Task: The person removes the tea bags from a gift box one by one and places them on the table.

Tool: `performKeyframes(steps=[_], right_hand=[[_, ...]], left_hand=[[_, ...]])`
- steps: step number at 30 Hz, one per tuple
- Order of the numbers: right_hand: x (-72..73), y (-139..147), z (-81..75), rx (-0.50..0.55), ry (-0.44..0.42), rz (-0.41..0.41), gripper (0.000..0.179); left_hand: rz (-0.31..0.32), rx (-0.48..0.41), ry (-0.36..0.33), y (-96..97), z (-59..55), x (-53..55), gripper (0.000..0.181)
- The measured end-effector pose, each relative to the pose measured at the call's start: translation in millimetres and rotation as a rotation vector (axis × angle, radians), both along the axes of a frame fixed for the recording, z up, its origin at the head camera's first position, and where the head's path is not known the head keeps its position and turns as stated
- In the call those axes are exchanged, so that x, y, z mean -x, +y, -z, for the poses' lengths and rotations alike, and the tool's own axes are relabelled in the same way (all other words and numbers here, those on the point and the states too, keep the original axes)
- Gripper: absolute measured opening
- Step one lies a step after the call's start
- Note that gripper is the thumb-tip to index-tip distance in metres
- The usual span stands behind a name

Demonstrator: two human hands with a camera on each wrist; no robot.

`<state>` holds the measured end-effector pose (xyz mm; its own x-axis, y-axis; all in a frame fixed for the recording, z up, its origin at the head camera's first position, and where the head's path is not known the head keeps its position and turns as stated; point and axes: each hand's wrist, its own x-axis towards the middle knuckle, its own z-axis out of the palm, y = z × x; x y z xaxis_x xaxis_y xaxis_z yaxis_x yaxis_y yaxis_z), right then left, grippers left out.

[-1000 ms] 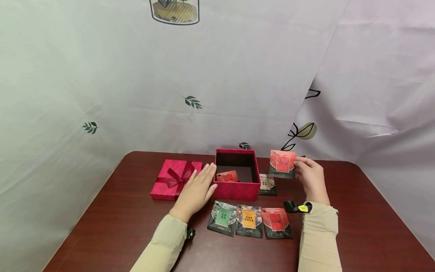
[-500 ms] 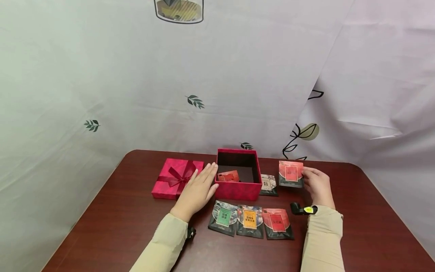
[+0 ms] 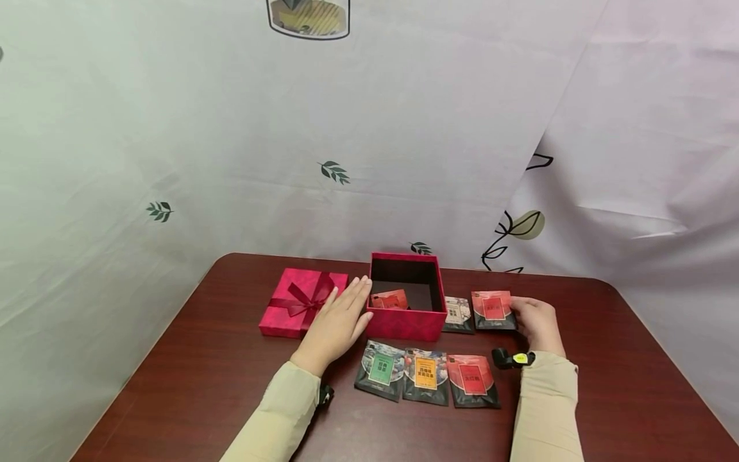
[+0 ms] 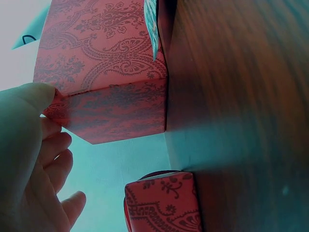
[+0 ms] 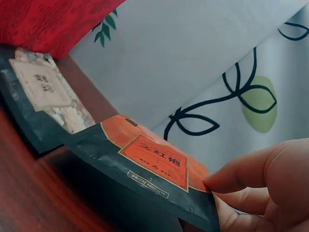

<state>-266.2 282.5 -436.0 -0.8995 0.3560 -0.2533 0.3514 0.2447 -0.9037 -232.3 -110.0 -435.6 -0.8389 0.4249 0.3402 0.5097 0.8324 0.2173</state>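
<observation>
My right hand (image 3: 537, 324) pinches the right edge of a red and black tea sachet (image 3: 493, 309), low over the table's right side. In the right wrist view that sachet (image 5: 149, 166) is tilted, its left end overlapping a beige-labelled sachet (image 5: 48, 92). My left hand (image 3: 335, 324) lies with fingers extended against the left side of an open red gift box (image 3: 407, 325). The left wrist view has the thumb (image 4: 38, 95) at the box's corner. Inside the box lies another red sachet (image 3: 389, 299).
Left of the box is its red lid (image 3: 288, 305) with a ribbon bow. In front, a row holds a green-labelled sachet (image 3: 381, 370), a yellow-labelled sachet (image 3: 426, 376) and a red sachet (image 3: 473, 382). A patterned curtain (image 3: 231, 160) hangs behind the brown table (image 3: 190, 385).
My right hand has moved slightly right and down, lowering the red sachet from the air to beside the beige-labelled one. The left hand has stayed against the box.
</observation>
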Motion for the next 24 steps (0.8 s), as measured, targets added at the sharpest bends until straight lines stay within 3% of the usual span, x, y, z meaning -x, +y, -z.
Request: performKeyframes(steps=[11, 24], right_hand=[[-0.4, -0.9, 6.8, -0.139, 0.024, -0.023, 0.042], [0.4, -2.2, 3.5, -0.252, 0.009, -0.004, 0.041]], left_hand=[[-0.01, 0.011, -0.013, 0.6, -0.2, 0.3, 0.066], [-0.01, 0.009, -0.016, 0.2, 0.3, 0.2, 0.066]])
